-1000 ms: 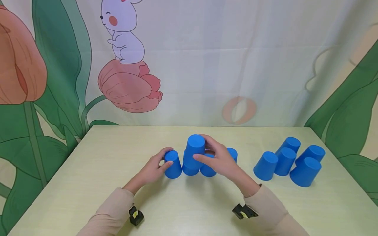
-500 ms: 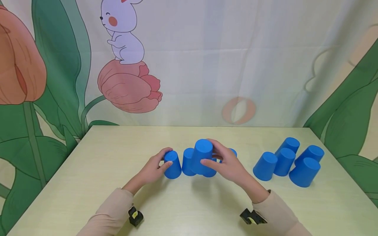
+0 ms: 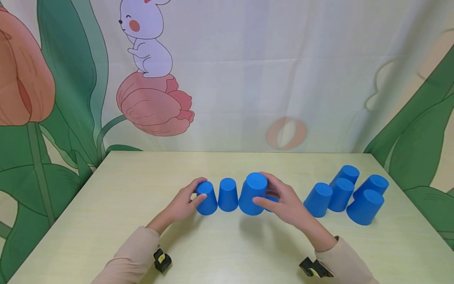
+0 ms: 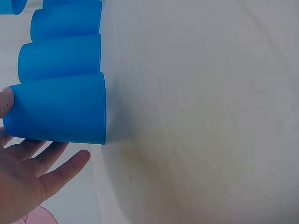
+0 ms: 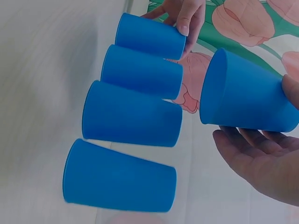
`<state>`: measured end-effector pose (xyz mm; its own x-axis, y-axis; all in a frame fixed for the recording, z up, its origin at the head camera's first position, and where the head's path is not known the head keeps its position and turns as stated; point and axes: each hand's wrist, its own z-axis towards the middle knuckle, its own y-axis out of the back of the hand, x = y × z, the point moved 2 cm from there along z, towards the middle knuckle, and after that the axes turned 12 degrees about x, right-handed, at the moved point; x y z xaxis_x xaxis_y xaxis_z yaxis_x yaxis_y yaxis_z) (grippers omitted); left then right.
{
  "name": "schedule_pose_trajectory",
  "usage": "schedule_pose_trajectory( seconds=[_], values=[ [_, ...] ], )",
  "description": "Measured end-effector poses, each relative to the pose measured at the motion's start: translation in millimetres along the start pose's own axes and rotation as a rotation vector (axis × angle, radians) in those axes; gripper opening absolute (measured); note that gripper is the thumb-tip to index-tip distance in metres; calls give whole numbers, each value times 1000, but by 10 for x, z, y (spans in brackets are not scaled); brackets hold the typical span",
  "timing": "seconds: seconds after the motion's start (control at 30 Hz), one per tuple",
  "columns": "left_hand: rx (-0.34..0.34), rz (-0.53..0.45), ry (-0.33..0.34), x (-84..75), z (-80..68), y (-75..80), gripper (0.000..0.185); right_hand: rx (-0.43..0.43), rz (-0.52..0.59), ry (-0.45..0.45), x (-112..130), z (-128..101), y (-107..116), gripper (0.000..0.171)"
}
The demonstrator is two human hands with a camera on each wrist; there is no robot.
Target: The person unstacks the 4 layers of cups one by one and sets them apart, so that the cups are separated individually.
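Table: bare wood-look top with wide free surface on the left, and more along the near edge in front of the cups. Backdrop curtain hangs right at the far edge.

Left hand curls around the leftmost cup, thumb on the near side, fingers behind it; the cup sits upside down on the table. In the left wrist view the fingers lie fairly straight along the cup wall, so the grip is light.

Next cup stands just beside it, upside down, rims close or touching; can't tell which. Two more cups continue that row, seen clearly only in the right wrist view.

Right hand grasps a lifted cup, upside down, thumb in front, fingers behind. It hangs clear above the row, near the third cup, rim off the table.

Right side: cluster of five cups, upside down, packed close, set apart from the right hand by a small gap. Little room between the cluster and the right edge.

No writing or labels readable on any of the cups. Curtain print: rabbit, tulips, leaves, no text.
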<state>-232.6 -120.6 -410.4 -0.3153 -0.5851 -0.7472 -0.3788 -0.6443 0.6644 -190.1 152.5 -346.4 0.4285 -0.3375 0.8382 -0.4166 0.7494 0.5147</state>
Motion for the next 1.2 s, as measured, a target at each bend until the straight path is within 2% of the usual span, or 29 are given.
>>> schedule_pose_trajectory(
  seconds=[0.23, 0.93, 1.2],
  values=[
    [-1, 4, -7, -2, 7, -5, 49, -14, -5, -56, -24, -103, 75, 56],
    [1, 4, -13, 24, -3, 4, 49, -66, -93, -136, -172, -375, 308, 57],
    [7, 7, 0, 14, -18, 20, 50, -69, -121, -137, -188, -503, 447, 55]
  ],
)
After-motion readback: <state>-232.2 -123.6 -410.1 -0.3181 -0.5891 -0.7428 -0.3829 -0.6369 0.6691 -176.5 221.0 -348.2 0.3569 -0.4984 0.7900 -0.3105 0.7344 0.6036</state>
